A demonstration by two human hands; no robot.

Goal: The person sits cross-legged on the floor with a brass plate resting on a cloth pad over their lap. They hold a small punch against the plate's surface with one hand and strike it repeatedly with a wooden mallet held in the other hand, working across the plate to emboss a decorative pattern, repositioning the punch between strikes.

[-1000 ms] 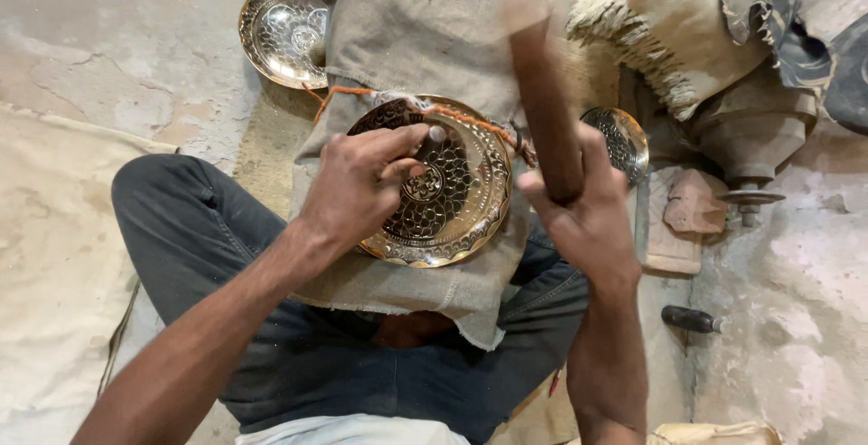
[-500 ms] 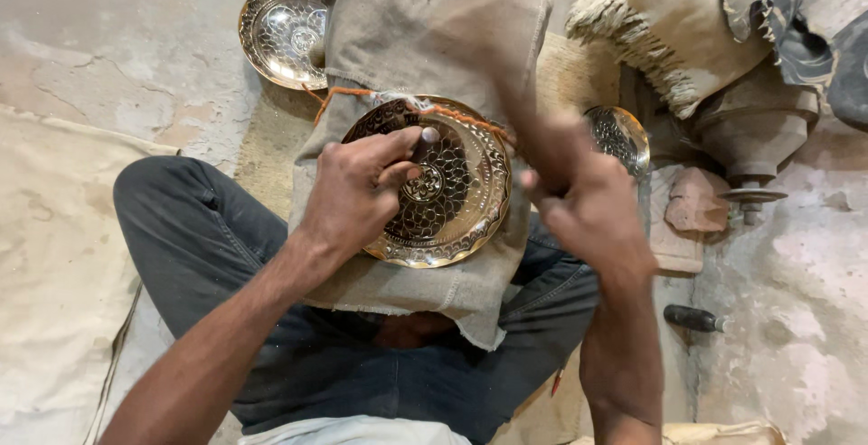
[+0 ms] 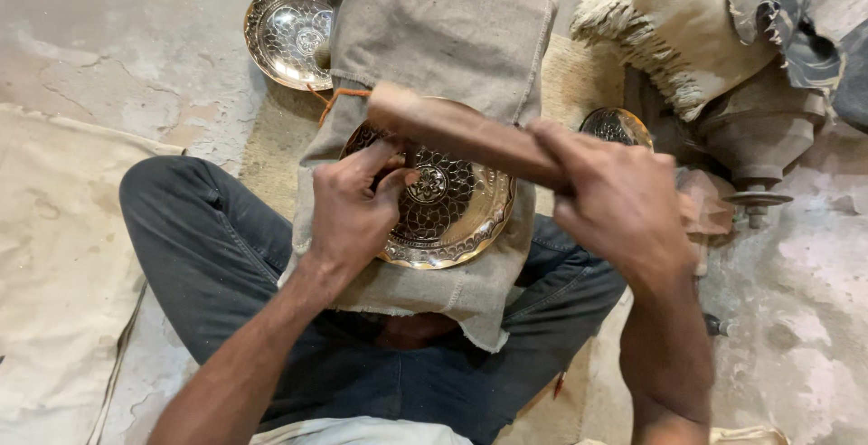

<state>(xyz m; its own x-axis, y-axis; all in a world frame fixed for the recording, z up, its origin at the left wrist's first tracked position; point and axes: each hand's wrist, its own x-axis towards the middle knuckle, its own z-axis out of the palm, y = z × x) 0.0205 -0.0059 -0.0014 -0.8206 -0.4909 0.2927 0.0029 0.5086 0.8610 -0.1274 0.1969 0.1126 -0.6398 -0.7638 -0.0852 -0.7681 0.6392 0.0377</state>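
On the burlap cloth (image 3: 434, 47) across the lap, the left hand (image 3: 353, 214) pinches a small tool, too hidden to identify, against the engraved brass plate (image 3: 452, 210). Above its upper rim, the right hand (image 3: 619, 205) wraps shut around a wooden mallet (image 3: 461, 133); bare floor lies right.

We wore dark grey-blue trousers with stitched seams, creased at the knees toward nine and four o'clock. Our forearms were bare, unsleeved; a pale shirt hem showed at six o'clock.
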